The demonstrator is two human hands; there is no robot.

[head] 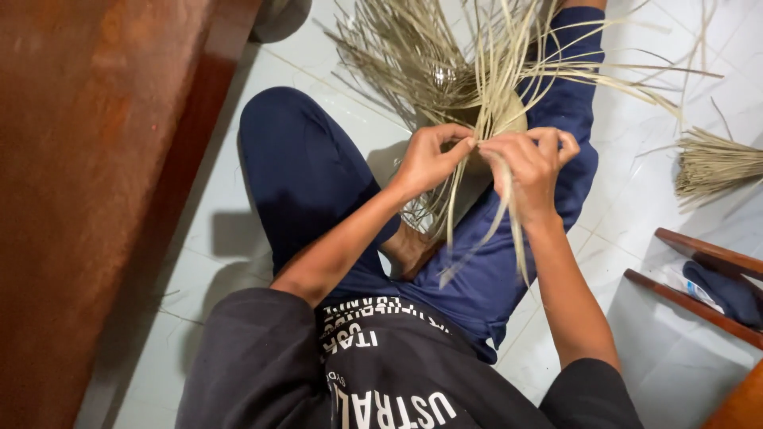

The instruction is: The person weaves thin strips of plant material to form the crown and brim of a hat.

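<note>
Head view is looking down on a person sitting on a white tiled floor (238,230). At nine o'clock, a reddish-brown wooden panel (87,183) is filling the frame's edge. Next to it, the person's bent leg in dark blue trousers (306,171) is resting on the tiles. Near centre, the left hand (429,159) is pinching pale dry straw strands (477,79) between thumb and fingers, fingers curled closed on them. Just beside it, touching at the fingertips, the right hand (528,163) is gripping the same strands, with several long ends hanging down past the wrist toward six o'clock. The strands are fanning outward toward twelve o'clock from a partly woven piece sitting over the outstretched leg; the woven part is largely hidden behind the hands, so its shape cannot be told with certainty. At three o'clock, well apart from the hands, a separate straw bundle (715,163) is lying on the floor. At four o'clock, wooden rails (691,274) are crossing the corner, with a dark blue cloth (727,294) lying between them.
</note>
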